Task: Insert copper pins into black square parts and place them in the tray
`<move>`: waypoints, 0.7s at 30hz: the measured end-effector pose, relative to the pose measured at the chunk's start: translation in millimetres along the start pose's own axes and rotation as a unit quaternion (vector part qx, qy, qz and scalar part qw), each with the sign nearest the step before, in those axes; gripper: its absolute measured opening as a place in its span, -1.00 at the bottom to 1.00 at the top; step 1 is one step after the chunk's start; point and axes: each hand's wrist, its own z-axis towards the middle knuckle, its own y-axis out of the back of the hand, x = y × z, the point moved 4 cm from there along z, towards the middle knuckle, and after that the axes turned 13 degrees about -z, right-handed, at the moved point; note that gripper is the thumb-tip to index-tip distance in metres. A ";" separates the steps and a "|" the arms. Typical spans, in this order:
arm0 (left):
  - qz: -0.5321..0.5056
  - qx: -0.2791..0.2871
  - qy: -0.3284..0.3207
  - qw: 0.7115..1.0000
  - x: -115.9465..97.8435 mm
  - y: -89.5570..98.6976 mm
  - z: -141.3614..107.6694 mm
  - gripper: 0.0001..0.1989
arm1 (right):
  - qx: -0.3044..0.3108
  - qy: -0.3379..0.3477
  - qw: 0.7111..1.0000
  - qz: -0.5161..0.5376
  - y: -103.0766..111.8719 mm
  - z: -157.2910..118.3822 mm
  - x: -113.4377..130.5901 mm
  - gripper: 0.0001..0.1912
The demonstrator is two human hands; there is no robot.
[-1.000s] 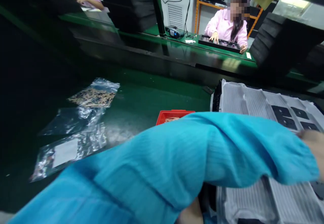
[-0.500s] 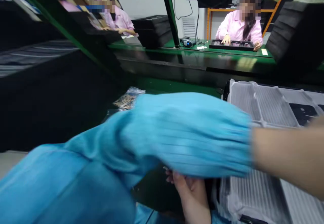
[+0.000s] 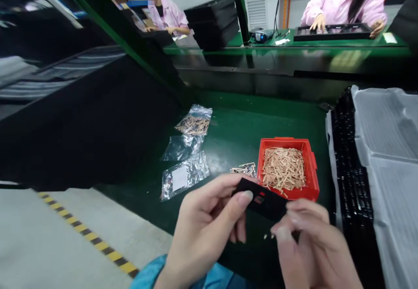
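A thin black rectangular plate (image 3: 271,205) with small cut-outs, red showing through them, is pinched between the thumb and fingers of my left hand (image 3: 209,223). My right hand (image 3: 310,236) is at the plate's right end, its fingers bent together and touching that edge. Small pale bits show at the right fingertips, too small to name. Just behind the plate stands a red plastic box (image 3: 313,176) full of small tan strip-like parts (image 3: 283,169). A small pile of similar parts (image 3: 244,169) lies left of the box.
Clear plastic bags (image 3: 186,176) lie on the green bench (image 3: 228,132) at left, one bag (image 3: 195,124) holding small parts. A tall stack of black trays with whitish translucent covers (image 3: 388,149) stands at right. Across the bench, two people in pink work. A dark sheet-like wall (image 3: 81,128) borders the left.
My left arm, stretched across to the trays on the right, has come back, and the left hand now holds the black plate. The right hand has come up to it. The view has shifted.
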 end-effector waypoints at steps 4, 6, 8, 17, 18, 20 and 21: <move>-0.032 -0.003 0.011 0.999 4.5 4.0 -12.0 -0.85 | -0.010 -0.053 0.996 -0.074 -16.5 6.0 15.5 -0.79; -0.052 -0.044 0.006 0.998 5.4 3.5 -15.5 -0.89 | 0.017 -0.100 0.992 -0.071 -24.4 5.0 14.2 -0.83; -0.061 -0.070 0.000 0.996 6.5 4.4 -16.9 -0.92 | 0.032 -0.115 0.989 -0.087 -28.5 3.9 11.4 -0.83; 0.010 0.022 -0.013 1.000 9.9 25.6 -17.2 -0.81 | 0.064 -0.065 0.985 -0.144 -31.0 4.4 5.1 -0.77; 0.019 0.023 -0.015 0.999 9.2 26.6 -17.9 -0.80 | 0.065 -0.058 0.986 -0.145 -32.1 4.6 5.6 -0.77; 0.037 0.024 -0.021 0.999 7.2 27.0 -19.3 -0.79 | 0.068 -0.039 0.987 -0.144 -35.1 4.3 7.0 -0.78; 0.045 0.023 -0.025 0.998 5.9 26.6 -19.9 -0.79 | 0.067 -0.028 0.987 -0.140 -36.7 3.6 7.7 -0.77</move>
